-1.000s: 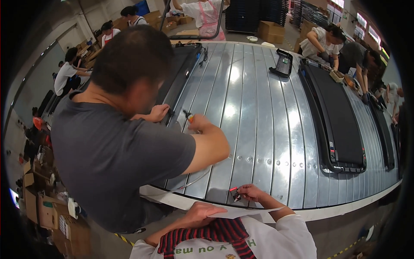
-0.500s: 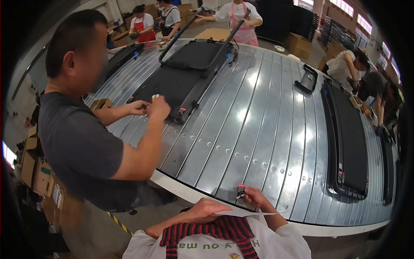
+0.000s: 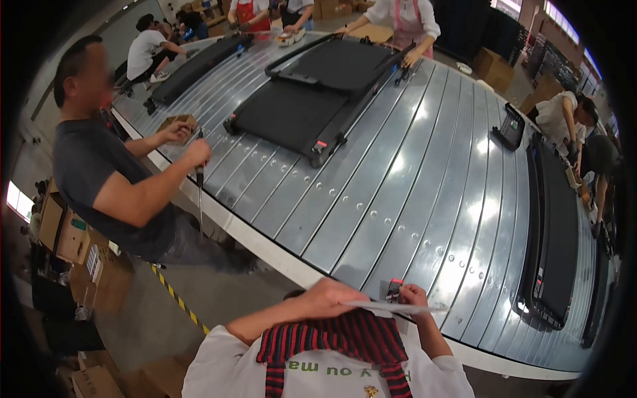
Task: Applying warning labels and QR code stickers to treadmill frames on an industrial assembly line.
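Note:
My left hand [image 3: 325, 298] holds a thin white sheet [image 3: 390, 307] by its left end, in front of my chest. My right hand [image 3: 415, 298] pinches a small red and black label [image 3: 394, 289] just beyond the sheet, over the near edge of the metal-slatted table [image 3: 345, 245]. The fingertips on the label are partly hidden by the sheet. Farther off on the table lies a black machine with a flat deck [image 3: 285, 119], looking like a folding treadmill; a small red and black label [image 3: 320, 146] sits on its near corner.
At my left a co-worker [image 3: 133, 179] holds a slim tool [image 3: 200, 169] beside the table. Another long black machine [image 3: 551, 239] lies at the right, with a black console-like part [image 3: 509, 127] near it. Several people work around the far side. Cardboard boxes [image 3: 99, 278] stand at the left.
The view has shifted. A far co-worker's raised black frame is now lowered onto the machine. The co-worker at my left has drawn back from it. My hands keep hold of sheet and label.

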`<move>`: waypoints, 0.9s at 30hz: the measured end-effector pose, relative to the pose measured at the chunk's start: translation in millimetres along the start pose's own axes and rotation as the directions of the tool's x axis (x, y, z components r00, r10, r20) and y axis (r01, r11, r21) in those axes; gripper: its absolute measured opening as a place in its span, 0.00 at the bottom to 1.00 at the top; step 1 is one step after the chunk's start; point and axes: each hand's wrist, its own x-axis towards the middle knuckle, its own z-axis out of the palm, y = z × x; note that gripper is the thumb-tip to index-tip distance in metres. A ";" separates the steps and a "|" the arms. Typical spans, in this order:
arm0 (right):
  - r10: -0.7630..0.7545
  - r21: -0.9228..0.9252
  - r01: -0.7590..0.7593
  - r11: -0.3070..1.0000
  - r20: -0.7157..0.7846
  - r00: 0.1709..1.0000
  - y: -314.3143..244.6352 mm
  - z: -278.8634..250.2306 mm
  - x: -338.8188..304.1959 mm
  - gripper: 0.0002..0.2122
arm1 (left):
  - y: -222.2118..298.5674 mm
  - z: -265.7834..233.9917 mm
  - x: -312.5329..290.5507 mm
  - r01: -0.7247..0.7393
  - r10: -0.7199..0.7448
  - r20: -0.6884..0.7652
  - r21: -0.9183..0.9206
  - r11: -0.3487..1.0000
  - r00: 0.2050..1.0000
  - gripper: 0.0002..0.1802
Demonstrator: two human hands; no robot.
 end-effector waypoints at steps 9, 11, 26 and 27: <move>-0.047 -0.005 0.046 0.999 -0.152 0.987 -17.5 67.2 25.2 0.06 | -46.3 -87.0 -4.9 0.108 -0.110 0.035 0.064 0.992 0.993 0.09; -0.047 0.132 0.071 0.989 -0.176 0.983 -21.5 90.5 30.9 0.06 | -69.4 -111.8 -8.7 0.165 -0.191 0.183 0.148 0.975 0.964 0.12; -0.152 -0.090 0.136 0.987 -0.207 0.966 -168.1 246.9 160.6 0.07 | -216.3 -271.2 50.4 0.158 -0.288 0.523 0.279 0.947 0.802 0.07; -0.149 -0.082 0.135 0.987 -0.202 0.968 -175.0 259.0 174.0 0.07 | -234.0 -275.6 53.2 0.064 -0.223 0.516 0.309 0.949 0.827 0.08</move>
